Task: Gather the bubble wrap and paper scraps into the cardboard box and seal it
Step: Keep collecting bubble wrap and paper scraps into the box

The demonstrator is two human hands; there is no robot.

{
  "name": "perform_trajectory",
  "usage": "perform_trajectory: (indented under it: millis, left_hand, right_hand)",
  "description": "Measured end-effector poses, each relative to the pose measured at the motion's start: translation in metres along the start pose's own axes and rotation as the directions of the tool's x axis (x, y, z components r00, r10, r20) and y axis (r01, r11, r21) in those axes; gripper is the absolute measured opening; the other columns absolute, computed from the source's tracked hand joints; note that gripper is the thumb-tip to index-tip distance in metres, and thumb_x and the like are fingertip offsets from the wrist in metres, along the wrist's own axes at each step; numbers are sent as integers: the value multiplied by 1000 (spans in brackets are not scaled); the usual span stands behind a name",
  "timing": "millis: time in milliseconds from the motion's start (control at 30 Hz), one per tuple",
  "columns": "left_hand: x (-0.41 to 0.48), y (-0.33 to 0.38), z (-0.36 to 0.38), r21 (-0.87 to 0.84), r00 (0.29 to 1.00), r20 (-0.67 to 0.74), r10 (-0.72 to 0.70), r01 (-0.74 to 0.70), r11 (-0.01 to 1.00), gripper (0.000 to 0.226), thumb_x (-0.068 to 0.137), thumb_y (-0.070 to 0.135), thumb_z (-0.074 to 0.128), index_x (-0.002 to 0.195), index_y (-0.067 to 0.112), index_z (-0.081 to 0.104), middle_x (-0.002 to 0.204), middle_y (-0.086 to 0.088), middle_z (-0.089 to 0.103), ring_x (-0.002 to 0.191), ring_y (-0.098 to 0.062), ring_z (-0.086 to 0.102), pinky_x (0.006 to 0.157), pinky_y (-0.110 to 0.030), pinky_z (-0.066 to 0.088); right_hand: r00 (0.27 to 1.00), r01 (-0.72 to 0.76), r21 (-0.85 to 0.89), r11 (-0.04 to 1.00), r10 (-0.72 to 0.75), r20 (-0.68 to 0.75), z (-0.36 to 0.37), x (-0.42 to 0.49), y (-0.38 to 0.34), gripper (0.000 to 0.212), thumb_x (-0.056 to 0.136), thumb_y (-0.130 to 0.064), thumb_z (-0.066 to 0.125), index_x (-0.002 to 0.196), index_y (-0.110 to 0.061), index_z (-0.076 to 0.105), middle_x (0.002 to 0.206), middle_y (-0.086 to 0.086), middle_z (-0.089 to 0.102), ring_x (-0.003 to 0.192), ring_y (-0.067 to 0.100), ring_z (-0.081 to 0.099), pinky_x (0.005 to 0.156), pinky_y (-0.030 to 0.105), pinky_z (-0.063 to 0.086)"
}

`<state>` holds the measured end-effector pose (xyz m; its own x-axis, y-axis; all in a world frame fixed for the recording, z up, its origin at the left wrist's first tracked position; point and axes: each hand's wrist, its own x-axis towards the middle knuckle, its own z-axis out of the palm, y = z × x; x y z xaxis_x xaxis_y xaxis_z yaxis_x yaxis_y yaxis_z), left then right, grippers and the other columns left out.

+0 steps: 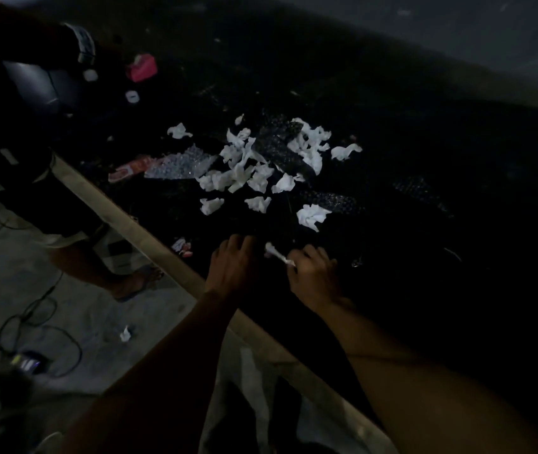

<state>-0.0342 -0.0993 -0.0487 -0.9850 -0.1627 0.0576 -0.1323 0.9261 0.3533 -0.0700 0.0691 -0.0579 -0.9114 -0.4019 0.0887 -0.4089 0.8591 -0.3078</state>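
Several crumpled white paper scraps (244,173) lie scattered over a dark table (392,158). Among them are pieces of bubble wrap (179,165), one clear at the left and darker ones (277,145) in the middle and to the right. My right hand (313,273) pinches a twisted white paper scrap (277,254) near the table's front edge. My left hand (233,260) hovers just left of that scrap, fingers loosely curled, holding nothing that I can see. No cardboard box shows in this dim view.
A pale table edge (149,237) runs diagonally from upper left to lower right. Another person's leg and sandalled foot (130,280) stand on the floor at left, near cables (41,326) and one fallen scrap (125,334). A pink object (143,67) and a red wrapper (130,167) lie on the table.
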Motion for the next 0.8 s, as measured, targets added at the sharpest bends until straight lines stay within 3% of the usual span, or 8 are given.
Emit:
perform_trajectory:
  millis: [133,233,333,467,533,600,700,800]
  left_hand:
    - [27,-10,-6,40,996,-85,-9,13,999,59,80,41,33,128,13,53,125,-20,51,111,-45,49,93,-52,40]
    - [52,-10,-9,101,994,-81,-70,78,992,62,85,46,50,143,32,32,146,-17,26,136,-45,21,109,-62,15]
    - [72,-15,-11,31,967,-96,-237,240,970,85,75,73,53,144,50,9,155,-22,-5,140,-49,-9,106,-69,0]
    - [98,-35,-9,-2,963,7,-269,269,963,102,59,92,46,142,57,-2,155,-23,-18,139,-52,-17,105,-71,-1]
    - [110,-38,-3,13,974,69,-215,214,977,100,59,93,44,141,58,-1,155,-23,-18,139,-52,-15,106,-71,0]
    - [119,-36,8,16,984,113,-139,138,990,92,63,91,43,141,57,6,155,-23,-12,140,-51,-10,107,-69,3]
    - [131,-39,26,39,994,71,-87,84,996,67,77,78,45,136,50,29,153,-21,9,141,-47,6,109,-64,14]
    - [143,-50,39,194,997,33,77,-82,978,41,91,52,34,119,28,53,135,-8,44,127,-35,35,105,-44,24]
  right_hand:
    - [986,-102,-81,991,91,-139,-17,39,8,26,84,-30,50,102,-19,64,98,6,64,90,32,56,69,39,39]
    - [980,-178,-85,980,169,-104,-36,70,18,40,86,-23,54,126,-25,55,118,7,60,110,34,48,83,47,36]
    - [971,-214,-129,968,197,-137,-40,94,25,30,86,-26,55,116,-25,59,122,10,51,114,35,42,90,50,34]
    - [959,-273,-88,958,264,-99,-16,114,23,26,89,-34,52,113,-26,55,146,13,35,134,39,30,105,65,21]
    - [944,-329,-47,943,329,-8,3,115,20,33,91,-46,47,119,-29,51,152,12,28,140,39,21,108,66,13]
    - [948,-316,-94,944,319,15,20,114,15,39,88,-53,48,116,-27,52,146,13,37,135,40,30,108,63,18]
    - [967,-194,-93,977,175,-185,26,111,9,30,85,-36,47,96,-10,59,113,18,58,103,36,50,92,46,40]
    - [948,-94,-102,990,58,-313,27,111,4,19,80,-17,41,83,-6,57,88,14,60,84,27,47,74,38,38]
